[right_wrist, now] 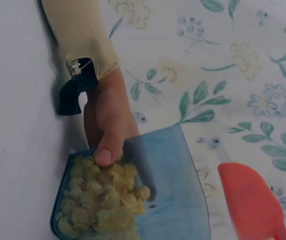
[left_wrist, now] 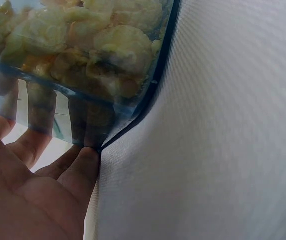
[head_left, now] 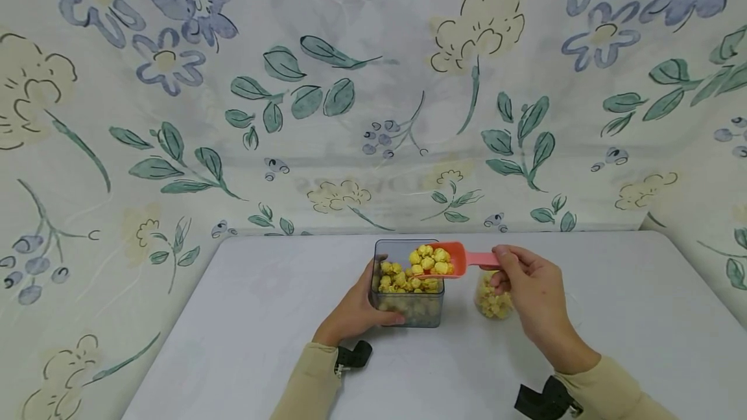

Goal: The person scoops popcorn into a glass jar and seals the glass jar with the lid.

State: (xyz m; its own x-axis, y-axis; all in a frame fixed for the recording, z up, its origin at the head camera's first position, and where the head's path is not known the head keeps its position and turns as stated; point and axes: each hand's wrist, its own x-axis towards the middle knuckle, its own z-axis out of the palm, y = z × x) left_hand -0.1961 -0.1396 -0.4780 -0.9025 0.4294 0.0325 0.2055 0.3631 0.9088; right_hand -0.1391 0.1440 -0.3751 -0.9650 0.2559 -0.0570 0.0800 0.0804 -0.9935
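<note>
My left hand (head_left: 357, 308) grips a clear grey plastic container (head_left: 423, 318) by its left side, its thumb along the front wall. Yellow popcorn (head_left: 392, 280) fills the lower part of the container. In the left wrist view, fingers of the left hand (left_wrist: 42, 195) show through the clear wall. My right hand (head_left: 539, 293) pinches the pink handle of a red scoop (head_left: 459, 255). Several popcorn pieces (head_left: 432, 259) sit in the scoop, which is level over the container's opening. From the right wrist, the scoop (right_wrist: 248, 197) appears beside the container (right_wrist: 178, 195).
A small clear cup (head_left: 478, 306) of paler popcorn stands right of the container, partly behind my right hand. Everything is on a white table (head_left: 245, 342). A flower-printed cloth (head_left: 373, 148) hangs behind its far edge.
</note>
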